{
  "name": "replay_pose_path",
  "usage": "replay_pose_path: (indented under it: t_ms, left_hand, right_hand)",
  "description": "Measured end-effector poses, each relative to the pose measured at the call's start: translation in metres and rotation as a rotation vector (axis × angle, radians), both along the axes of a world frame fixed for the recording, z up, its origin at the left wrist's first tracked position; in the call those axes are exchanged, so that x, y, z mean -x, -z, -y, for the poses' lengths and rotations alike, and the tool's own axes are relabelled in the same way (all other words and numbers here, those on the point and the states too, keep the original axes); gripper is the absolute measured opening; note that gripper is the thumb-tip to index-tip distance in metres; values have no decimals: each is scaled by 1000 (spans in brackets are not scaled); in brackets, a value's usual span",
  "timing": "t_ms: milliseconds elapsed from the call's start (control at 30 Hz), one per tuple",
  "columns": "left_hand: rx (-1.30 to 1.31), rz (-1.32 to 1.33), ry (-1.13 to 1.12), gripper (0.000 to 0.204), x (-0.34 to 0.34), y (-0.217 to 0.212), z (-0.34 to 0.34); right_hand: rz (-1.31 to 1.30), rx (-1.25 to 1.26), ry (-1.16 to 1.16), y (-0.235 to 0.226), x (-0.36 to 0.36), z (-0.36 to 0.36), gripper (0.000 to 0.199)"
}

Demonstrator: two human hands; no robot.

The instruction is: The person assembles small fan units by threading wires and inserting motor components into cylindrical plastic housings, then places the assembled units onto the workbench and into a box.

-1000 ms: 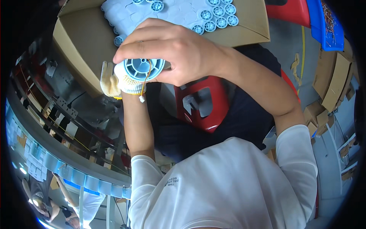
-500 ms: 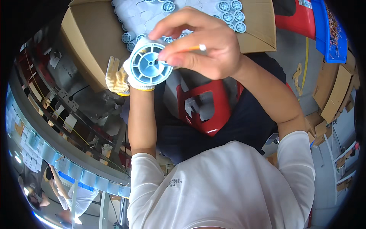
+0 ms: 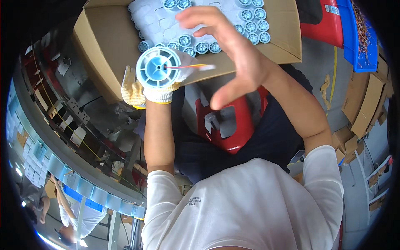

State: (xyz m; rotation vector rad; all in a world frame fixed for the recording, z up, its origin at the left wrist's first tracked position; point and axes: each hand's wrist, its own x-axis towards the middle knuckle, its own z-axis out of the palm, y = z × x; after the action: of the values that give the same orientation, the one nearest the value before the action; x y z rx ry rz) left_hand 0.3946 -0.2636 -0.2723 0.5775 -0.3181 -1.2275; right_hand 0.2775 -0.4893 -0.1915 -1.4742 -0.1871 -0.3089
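Observation:
A light blue round plastic housing (image 3: 155, 75), its spoked end facing up, is held in my left hand (image 3: 134, 89). That hand wears a cream knitted glove; the housing hides most of it, though a gloved finger or thumb sticks out to the left. From the housing's centre a thin red and yellow wire lead (image 3: 187, 66) runs out to the right, ending in a small white connector (image 3: 209, 67). My bare right hand (image 3: 239, 58) is just beyond the connector, empty, with fingers and thumb spread wide apart.
Ahead stands an open cardboard box (image 3: 280, 49) holding several similar blue housings (image 3: 201, 47) and white pieces. A blue bin (image 3: 361, 62) of wire leads is at the far right. A red stool (image 3: 237, 139) stands between my legs; people work at the lower left.
My right hand has let go of the wire lead and opened, drawing off to the right. The lead now points straight out to the right. The housing has shifted slightly left.

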Motion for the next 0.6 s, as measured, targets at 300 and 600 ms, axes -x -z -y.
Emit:
replay_pose_path:
  t_ms: [300, 600]
  left_hand:
    - [-531, 393, -91, 35, 28, 1, 5]
    - [-527, 528, -30, 53, 49, -7, 17]
  right_hand:
    - [28, 317, 20, 7, -6, -13, 53]
    - [-73, 116, -311, 2, 7, 19, 59]
